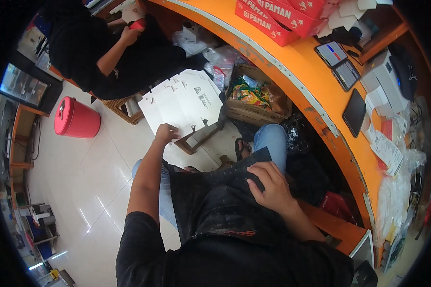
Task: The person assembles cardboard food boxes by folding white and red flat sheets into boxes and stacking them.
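Note:
A flat, white die-cut cardboard sheet (179, 103) with small slots and dark print lies on a low support in front of my knees. My left hand (166, 133) is at its near left edge, the fingers bent over the edge and closed on it. Over my right thigh, my right hand (271, 186) holds nothing; its thumb stands apart from loosely bent fingers. Those fingertips are at the black apron (210, 191) spread across my lap. What lies beneath the cardboard sheet is mostly hidden.
Another person (76, 48) in black sits at upper left, a red item in hand. A pink lidded bucket (79, 117) stands on the tiled floor. An open carton (258, 115) holds colourful packets. The curved orange counter (316, 81) carries red boxes (282, 19), phones and a printer (385, 81).

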The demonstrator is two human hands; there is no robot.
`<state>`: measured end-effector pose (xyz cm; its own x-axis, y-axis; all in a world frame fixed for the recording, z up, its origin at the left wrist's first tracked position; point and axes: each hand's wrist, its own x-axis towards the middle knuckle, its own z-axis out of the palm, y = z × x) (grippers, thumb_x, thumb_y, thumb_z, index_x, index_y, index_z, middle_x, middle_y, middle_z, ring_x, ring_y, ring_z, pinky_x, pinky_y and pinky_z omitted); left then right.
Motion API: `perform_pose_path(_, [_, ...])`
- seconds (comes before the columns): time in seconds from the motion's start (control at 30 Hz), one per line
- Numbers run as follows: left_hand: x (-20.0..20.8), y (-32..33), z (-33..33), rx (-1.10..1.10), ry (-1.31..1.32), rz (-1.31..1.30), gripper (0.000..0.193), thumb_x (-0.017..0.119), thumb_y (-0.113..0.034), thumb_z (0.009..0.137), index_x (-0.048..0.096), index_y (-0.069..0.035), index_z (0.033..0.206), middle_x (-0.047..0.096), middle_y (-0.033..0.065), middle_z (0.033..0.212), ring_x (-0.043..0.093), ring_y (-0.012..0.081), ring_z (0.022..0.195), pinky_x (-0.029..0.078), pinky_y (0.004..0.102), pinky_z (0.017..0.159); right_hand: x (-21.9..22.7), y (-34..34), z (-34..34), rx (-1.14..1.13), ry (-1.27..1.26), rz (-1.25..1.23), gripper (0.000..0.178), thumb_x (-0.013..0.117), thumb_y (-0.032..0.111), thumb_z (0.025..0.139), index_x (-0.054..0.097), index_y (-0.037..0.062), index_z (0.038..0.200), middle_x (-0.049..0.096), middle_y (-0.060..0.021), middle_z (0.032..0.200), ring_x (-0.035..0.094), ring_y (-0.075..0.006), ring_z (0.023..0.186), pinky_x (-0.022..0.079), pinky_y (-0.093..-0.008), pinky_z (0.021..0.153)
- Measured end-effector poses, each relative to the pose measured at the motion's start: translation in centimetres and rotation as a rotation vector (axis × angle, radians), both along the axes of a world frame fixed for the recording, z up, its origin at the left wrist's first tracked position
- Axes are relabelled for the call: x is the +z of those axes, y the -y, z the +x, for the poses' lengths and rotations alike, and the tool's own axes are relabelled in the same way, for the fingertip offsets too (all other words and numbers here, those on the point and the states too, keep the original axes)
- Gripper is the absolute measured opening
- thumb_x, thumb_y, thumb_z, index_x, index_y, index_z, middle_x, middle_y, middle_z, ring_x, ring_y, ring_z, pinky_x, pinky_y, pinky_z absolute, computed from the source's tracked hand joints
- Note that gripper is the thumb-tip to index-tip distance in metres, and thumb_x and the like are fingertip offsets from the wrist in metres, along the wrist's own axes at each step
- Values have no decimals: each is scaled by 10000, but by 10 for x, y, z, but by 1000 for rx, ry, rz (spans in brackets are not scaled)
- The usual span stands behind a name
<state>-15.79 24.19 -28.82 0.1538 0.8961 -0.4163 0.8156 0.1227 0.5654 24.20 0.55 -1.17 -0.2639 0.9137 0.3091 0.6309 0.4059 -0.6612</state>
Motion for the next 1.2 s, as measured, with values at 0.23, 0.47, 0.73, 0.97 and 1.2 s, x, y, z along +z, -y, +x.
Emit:
perform_pose_path(0.23, [-33, -9, 10, -177, -65, 180, 673, 926, -486, 568, 769, -55, 1060, 742, 184, 1031, 709, 307, 977, 535, 394, 898, -9, 8, 8, -28, 48, 36, 294, 719, 93, 823, 633, 52, 1101, 604, -139, 1067, 608, -337, 970, 519, -405, 850])
perform_pose_path(0.47, [-65, -26, -28, -434, 16, 261, 300, 633, -240, 946, 726, -14, 1119, 734, 212, 990, 731, 270, 871, 543, 375, 775, -33, 32, -5, 31, 36, -87, 329, 723, 82, 810, 632, 57, 1125, 593, -102, 1070, 597, -296, 960, 522, -381, 835])
perform_pose_path(0.73, [-40, -15, -5, -293, -44, 331, 304, 549, -232, 1002, 706, 3, 1115, 711, 227, 886, 723, 339, 833, 532, 384, 744, -40, 27, -29, 55, -49, -121, 242, 644, 108, 824, 628, 47, 1058, 567, -116, 1015, 586, -307, 964, 515, -422, 808])
perform_pose_path(0.97, [-55, -13, -19, -318, -100, 351, 257, 581, -105, 900, 760, -29, 1068, 749, 178, 996, 736, 266, 887, 554, 374, 831, -33, 13, -20, 76, -59, -48, 302, 719, 59, 797, 651, 50, 1092, 604, -100, 1036, 621, -280, 923, 528, -369, 794])
perform_pose_path(1.2, [1, -4, 43, -255, 14, 101, 443, 852, -329, 733, 763, 27, 981, 742, 206, 883, 725, 275, 795, 553, 379, 771, -31, 8, -10, 99, -69, -71, 292, 711, 40, 798, 644, 24, 1082, 603, -111, 1050, 623, -292, 927, 533, -388, 793])
